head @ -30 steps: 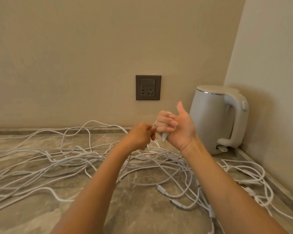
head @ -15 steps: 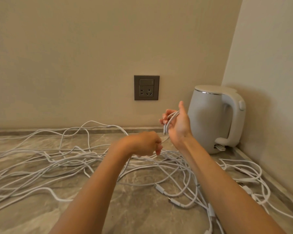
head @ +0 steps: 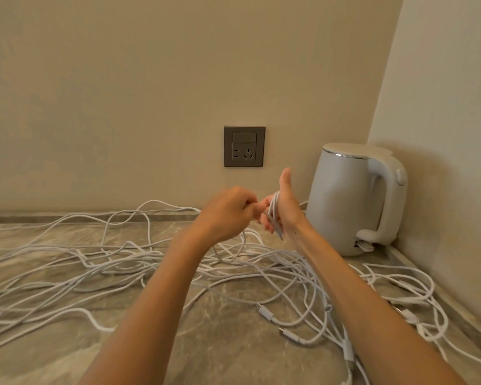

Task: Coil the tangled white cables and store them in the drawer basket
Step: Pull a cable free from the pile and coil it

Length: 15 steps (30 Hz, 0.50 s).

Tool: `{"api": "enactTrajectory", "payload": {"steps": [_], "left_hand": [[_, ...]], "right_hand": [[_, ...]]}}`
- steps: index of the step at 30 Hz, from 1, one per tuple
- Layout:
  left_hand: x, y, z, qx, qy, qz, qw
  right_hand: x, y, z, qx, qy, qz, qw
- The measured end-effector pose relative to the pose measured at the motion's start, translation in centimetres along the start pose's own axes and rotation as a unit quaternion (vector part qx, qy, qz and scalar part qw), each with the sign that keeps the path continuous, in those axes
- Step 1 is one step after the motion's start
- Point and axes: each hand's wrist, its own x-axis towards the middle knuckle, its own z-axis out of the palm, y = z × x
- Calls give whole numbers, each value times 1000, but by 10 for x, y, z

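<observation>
The white kettle (head: pixel 345 201) stands in the corner of the room with its lid down, so its inside is hidden. The white cables (head: pixel 117 262) lie tangled over the stone-patterned surface (head: pixel 220 343), below a grey wall socket (head: pixel 244 146). The right hand (head: pixel 286 209), thumb up, grips a few loops of them. The left hand (head: pixel 225 215), fingers curled, pinches a strand just beside it. Several cables are cut off at the left edge.

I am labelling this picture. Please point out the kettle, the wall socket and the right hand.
kettle (head: pixel 342 201), head view, on the front of its body.
wall socket (head: pixel 244 146), head view, on the middle of its plate.
right hand (head: pixel 289 215), head view, on the base of the thumb.
</observation>
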Motion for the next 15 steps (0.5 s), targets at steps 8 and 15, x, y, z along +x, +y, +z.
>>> {"api": "enactTrajectory", "payload": {"steps": [8, 15], "left_hand": [[1, -3, -2, -7, 137, 2, 991], [0, -4, 0, -40, 154, -19, 987]], "right_hand": [[-11, -5, -3, 23, -173, 62, 983], [-11, -9, -8, 225, -342, 121, 904]]}}
